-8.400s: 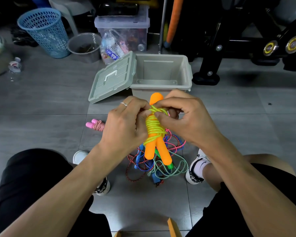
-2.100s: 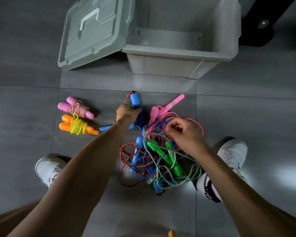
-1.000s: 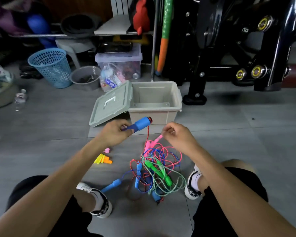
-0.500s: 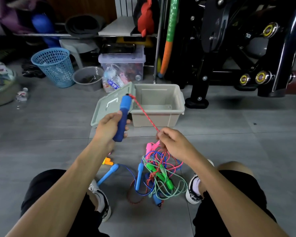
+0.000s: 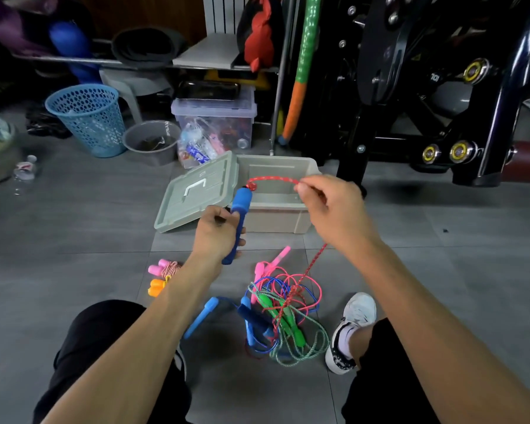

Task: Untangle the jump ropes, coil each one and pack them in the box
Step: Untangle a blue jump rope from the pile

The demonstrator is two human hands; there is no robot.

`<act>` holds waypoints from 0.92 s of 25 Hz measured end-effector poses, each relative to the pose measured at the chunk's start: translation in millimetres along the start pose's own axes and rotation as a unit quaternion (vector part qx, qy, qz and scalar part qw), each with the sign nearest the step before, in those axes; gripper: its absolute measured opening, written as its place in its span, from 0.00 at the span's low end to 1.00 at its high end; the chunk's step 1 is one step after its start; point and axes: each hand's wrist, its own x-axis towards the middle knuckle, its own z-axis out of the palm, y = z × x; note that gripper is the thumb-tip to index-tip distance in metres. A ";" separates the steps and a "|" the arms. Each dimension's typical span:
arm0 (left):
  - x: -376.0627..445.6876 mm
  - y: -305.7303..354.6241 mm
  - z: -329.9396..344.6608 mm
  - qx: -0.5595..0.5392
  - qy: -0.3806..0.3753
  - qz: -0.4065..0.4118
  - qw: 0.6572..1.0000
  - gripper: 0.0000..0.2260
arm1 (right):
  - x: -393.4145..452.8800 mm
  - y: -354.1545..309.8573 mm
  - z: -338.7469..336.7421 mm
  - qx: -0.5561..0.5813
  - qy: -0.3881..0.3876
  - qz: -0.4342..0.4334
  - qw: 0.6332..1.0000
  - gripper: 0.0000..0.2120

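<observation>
My left hand (image 5: 216,237) grips a dark blue jump-rope handle (image 5: 238,221) upright. Its red speckled rope (image 5: 273,179) arcs from the handle's top to my right hand (image 5: 334,209), which pinches it, then drops down into the tangled pile of ropes (image 5: 280,313) on the floor between my feet. The pile holds blue, pink and green ropes and handles. A light blue handle (image 5: 201,316) sticks out at its left. Two coiled ropes lie left of the pile: one with pink handles (image 5: 162,267), one with orange handles (image 5: 156,286). The open beige box (image 5: 276,221) stands behind my hands.
The box's grey-green lid (image 5: 196,194) leans on its left side. A blue mesh basket (image 5: 88,117), a grey bucket (image 5: 150,142) and a clear storage bin (image 5: 214,117) stand further back. Black gym equipment (image 5: 426,87) fills the right. My white shoe (image 5: 354,325) sits right of the pile.
My right hand has risen and moved right along the red rope, drawing it up out of the pile. The left hand holds the blue handle a little lower than before.
</observation>
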 end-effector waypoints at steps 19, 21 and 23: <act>-6.5 -12.5 -14.3 0.215 -0.118 0.095 0.965 0.08 | -45.2 44.8 63.0 -0.080 -0.315 0.211 0.922 0.09; -7.8 -16.9 -9.1 0.264 -0.179 0.162 0.934 0.12 | -41.9 41.9 63.2 0.029 -0.349 0.190 0.917 0.11; -5.6 -23.1 -4.8 0.323 -0.181 0.220 0.902 0.11 | -40.5 43.1 61.9 0.082 -0.349 0.173 0.917 0.12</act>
